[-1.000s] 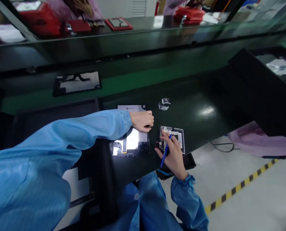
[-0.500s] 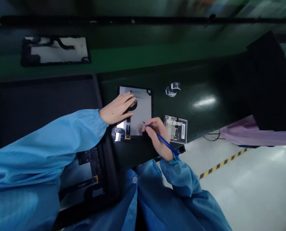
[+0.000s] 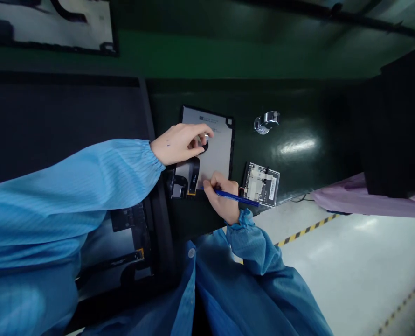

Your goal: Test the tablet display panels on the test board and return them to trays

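Note:
A display panel point(image 3: 218, 154) with a grey back and black edges lies on the dark green bench. My left hand point(image 3: 181, 142) is over its left half, fingers bent in around a dark curved part; whether they pinch it or something small is hidden. Below that hand, a black flex cable point(image 3: 194, 173) runs down the panel to a gold end. At the panel's lower right, my right hand point(image 3: 223, 193) grips a slim blue pen point(image 3: 242, 198), its tip pointing left near the panel's bottom edge. A small device with an exposed circuit board point(image 3: 261, 184) lies right of this hand.
A shiny metal roll-like piece point(image 3: 267, 122) stands on the bench. Left is a black tray point(image 3: 148, 126), with another panel point(image 3: 114, 252) below my left sleeve. A larger panel point(image 3: 60, 23) lies upper left. A black box-like shape point(image 3: 396, 126) and pink cloth point(image 3: 357, 198) are at right.
My left hand has lifted from lying flat, and its fingers have curled in. My right hand still holds the pen, now nearer level. The view has shifted, the bench items appearing slightly farther right.

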A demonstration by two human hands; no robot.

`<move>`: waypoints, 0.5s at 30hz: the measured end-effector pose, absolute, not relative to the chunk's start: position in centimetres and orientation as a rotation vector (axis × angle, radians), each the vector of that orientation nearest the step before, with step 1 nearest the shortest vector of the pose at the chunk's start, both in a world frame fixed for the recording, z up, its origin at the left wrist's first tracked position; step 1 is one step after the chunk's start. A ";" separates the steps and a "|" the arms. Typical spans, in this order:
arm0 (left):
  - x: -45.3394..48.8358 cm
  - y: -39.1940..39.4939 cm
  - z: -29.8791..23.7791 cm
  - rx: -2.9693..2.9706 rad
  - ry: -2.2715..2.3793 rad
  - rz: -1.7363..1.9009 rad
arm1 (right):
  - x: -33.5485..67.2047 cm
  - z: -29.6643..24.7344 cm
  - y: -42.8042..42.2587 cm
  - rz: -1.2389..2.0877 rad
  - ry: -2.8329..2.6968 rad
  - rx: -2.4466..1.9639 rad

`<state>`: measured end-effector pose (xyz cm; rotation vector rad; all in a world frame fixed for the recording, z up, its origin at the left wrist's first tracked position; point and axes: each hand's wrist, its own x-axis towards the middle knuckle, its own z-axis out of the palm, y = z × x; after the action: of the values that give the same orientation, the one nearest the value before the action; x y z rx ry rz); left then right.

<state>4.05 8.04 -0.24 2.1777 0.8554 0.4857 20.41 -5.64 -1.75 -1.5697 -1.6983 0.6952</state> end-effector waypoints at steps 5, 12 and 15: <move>4.0 8.2 -0.3 2.158 0.864 0.476 | 20.2 -1.9 -5.6 0.642 -1.740 -1.563; 4.0 8.3 -0.3 1.886 0.835 0.542 | 21.3 -1.2 -5.3 0.691 -1.306 -1.564; 4.2 8.1 -0.1 1.678 0.795 0.550 | 22.3 -0.1 -4.2 0.713 -1.234 -1.538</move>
<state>4.21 8.14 -0.08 1.6780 0.7949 0.5496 22.32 -4.18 -0.08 -1.5385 -1.2340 0.7133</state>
